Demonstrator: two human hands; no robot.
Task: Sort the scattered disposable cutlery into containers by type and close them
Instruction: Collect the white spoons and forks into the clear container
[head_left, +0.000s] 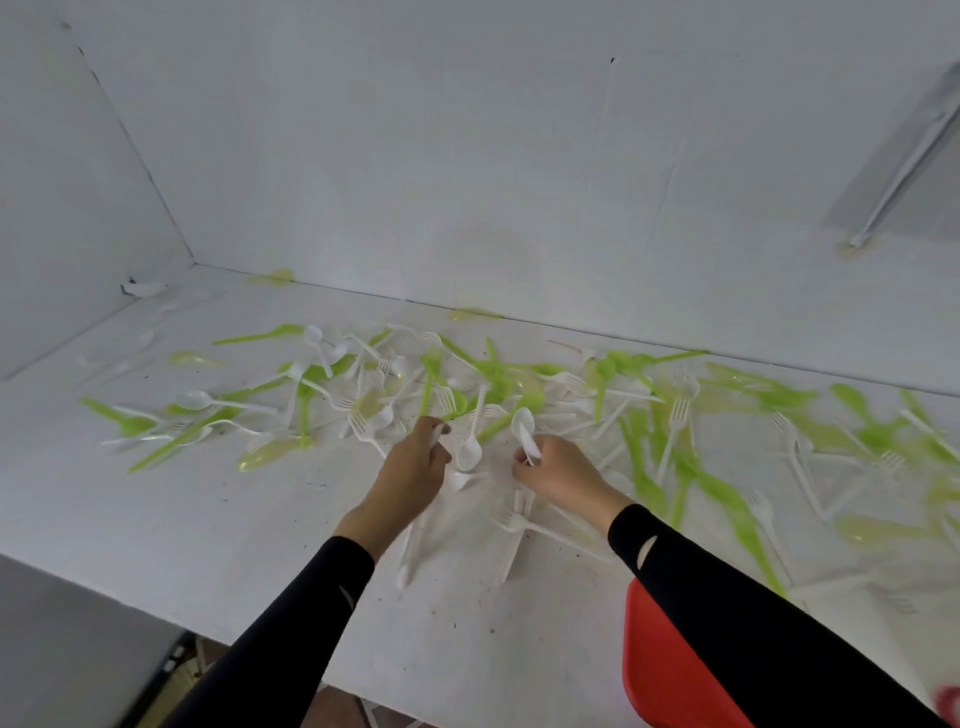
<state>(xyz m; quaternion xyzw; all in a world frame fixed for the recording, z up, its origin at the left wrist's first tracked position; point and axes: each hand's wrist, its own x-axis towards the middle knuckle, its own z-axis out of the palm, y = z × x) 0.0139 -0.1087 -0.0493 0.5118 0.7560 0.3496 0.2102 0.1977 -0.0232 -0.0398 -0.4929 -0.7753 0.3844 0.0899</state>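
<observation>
Left hand (415, 467) grips a white plastic piece (437, 431), right hand (558, 473) a white plastic spoon (523, 423); next grab only spoons between them

Below-right of the fingers (521, 457), a red plastic thing (670, 675) is half hidden by the right sleeve (753, 613) and cut by the bottom edge; cutlery (878, 436) far right blurs

Head view — looks forward-down, close over table (218, 545).
</observation>
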